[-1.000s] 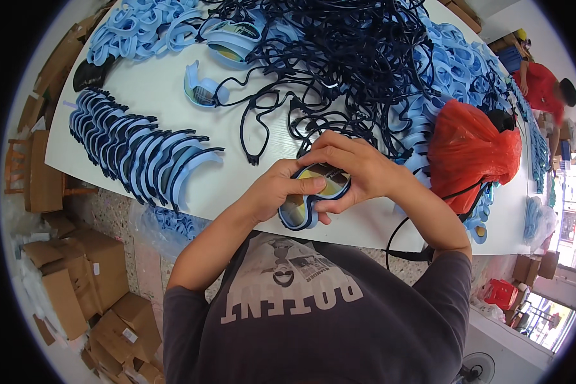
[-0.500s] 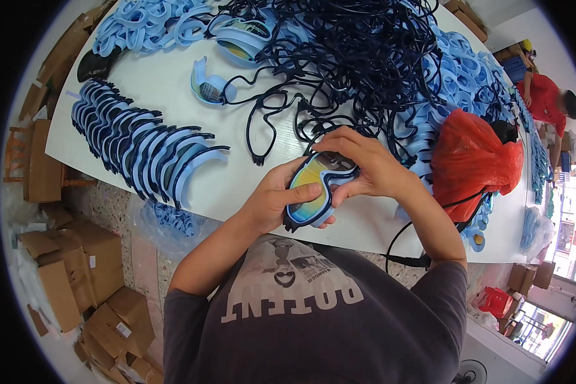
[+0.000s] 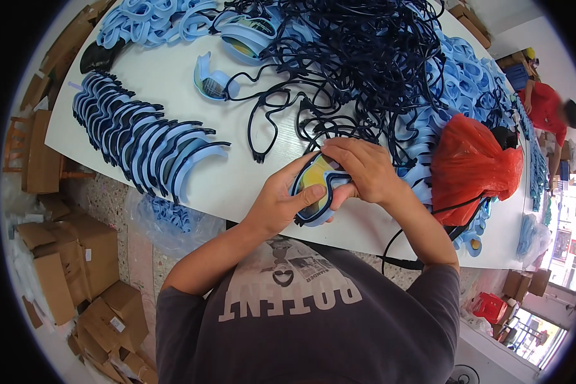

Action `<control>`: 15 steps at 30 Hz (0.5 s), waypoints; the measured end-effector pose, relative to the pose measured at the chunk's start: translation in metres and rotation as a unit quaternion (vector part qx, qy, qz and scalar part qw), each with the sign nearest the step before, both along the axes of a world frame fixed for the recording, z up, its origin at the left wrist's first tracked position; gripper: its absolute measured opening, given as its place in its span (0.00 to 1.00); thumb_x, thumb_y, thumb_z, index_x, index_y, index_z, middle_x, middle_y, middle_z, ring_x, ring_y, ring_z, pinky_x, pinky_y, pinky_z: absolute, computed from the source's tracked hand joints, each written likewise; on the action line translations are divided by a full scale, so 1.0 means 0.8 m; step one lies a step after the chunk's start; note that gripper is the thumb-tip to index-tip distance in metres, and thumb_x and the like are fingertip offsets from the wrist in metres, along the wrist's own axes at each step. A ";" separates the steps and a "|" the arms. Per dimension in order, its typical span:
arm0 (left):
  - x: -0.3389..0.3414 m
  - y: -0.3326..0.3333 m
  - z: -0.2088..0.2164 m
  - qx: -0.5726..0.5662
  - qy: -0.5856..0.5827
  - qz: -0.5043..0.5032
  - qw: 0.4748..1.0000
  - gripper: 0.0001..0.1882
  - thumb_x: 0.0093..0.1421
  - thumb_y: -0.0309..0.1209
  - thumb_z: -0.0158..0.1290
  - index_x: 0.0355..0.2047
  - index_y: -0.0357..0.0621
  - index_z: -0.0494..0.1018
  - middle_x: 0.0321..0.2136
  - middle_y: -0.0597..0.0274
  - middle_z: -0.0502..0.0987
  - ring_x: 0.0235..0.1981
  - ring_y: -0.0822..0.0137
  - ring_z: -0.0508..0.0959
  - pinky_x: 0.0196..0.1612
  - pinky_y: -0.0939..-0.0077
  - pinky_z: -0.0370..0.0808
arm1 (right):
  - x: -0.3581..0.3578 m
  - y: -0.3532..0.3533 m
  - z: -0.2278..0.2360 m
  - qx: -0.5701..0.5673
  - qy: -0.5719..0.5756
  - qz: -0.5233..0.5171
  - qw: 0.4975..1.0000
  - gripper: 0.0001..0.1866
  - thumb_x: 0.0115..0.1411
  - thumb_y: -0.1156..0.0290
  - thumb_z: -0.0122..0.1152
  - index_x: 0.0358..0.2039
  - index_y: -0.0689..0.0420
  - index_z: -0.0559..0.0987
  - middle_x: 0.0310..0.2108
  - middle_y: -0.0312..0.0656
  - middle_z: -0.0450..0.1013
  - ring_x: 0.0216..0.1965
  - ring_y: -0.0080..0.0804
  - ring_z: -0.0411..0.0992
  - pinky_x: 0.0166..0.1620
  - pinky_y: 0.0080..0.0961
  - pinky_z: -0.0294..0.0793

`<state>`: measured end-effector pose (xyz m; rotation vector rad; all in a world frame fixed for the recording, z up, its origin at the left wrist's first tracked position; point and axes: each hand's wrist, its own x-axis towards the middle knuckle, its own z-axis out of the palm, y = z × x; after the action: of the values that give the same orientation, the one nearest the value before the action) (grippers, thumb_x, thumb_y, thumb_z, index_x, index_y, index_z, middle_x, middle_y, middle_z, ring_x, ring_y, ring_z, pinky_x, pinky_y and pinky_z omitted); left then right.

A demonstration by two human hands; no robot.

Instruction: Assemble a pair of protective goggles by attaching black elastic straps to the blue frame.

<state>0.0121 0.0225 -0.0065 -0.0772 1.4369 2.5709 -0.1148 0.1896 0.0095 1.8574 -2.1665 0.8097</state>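
Observation:
Between my two hands, over the table's near edge, is a pair of swim goggles [image 3: 312, 174] with a yellow mirrored lens, a light blue body and a dark navy frame. My left hand [image 3: 281, 201] grips its left end, thumb lying on the lens. Closed over the upper right end is my right hand [image 3: 363, 169], its thumb near the nose notch; the fingers cover that part. Just beyond lie loose dark navy frames [image 3: 272, 118], tangled into a big heap. Another light blue goggle piece [image 3: 212, 84] rests beyond them to the left.
A curved row of stacked goggles [image 3: 144, 137] fills the left of the white table [image 3: 237, 192]. Light blue parts [image 3: 153, 22] are heaped at the far left and right. A red plastic bag [image 3: 470, 166] sits at right. Cardboard boxes [image 3: 86, 256] stand on the floor; a person in red [image 3: 547, 109] is far right.
The goggles have tilted a little in my hands, and my right fingers have shifted slightly along the upper edge. Both hands keep their hold.

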 end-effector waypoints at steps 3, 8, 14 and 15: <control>-0.003 -0.004 -0.010 -0.119 0.040 0.010 0.992 0.30 0.61 0.31 0.51 0.60 0.33 0.53 0.46 0.53 0.70 0.47 0.69 0.70 0.49 0.76 0.69 | -0.006 0.000 -0.003 0.007 -0.027 0.005 1.000 0.39 0.39 0.41 0.60 0.42 0.64 0.72 0.39 0.45 0.71 0.33 0.41 0.74 0.35 0.30 0.75; 0.002 0.003 0.006 -0.173 0.032 0.027 0.984 0.37 0.55 0.36 0.59 0.59 0.33 0.54 0.47 0.52 0.69 0.49 0.67 0.70 0.51 0.74 0.67 | -0.001 0.004 -0.012 0.011 -0.152 0.002 0.988 0.38 0.38 0.44 0.65 0.43 0.62 0.72 0.39 0.44 0.71 0.34 0.42 0.74 0.35 0.29 0.75; 0.003 0.006 0.019 -0.346 0.062 0.025 0.936 0.42 0.44 0.36 0.67 0.54 0.34 0.57 0.44 0.48 0.71 0.45 0.62 0.74 0.48 0.73 0.71 | 0.003 0.011 -0.001 0.013 -0.180 0.000 0.984 0.36 0.39 0.48 0.68 0.44 0.61 0.72 0.39 0.45 0.71 0.36 0.42 0.74 0.36 0.30 0.75; 0.002 0.006 0.019 -0.346 0.053 0.026 0.936 0.40 0.43 0.35 0.67 0.53 0.34 0.58 0.43 0.46 0.72 0.44 0.60 0.76 0.46 0.72 0.72 | 0.002 0.013 0.002 0.011 -0.168 -0.001 0.986 0.35 0.40 0.49 0.68 0.44 0.61 0.72 0.39 0.45 0.71 0.37 0.42 0.74 0.36 0.30 0.75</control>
<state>0.0139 0.0270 0.0089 -0.0758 2.3356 1.9954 -0.1128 0.1999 0.0113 1.8391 -2.3754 1.1789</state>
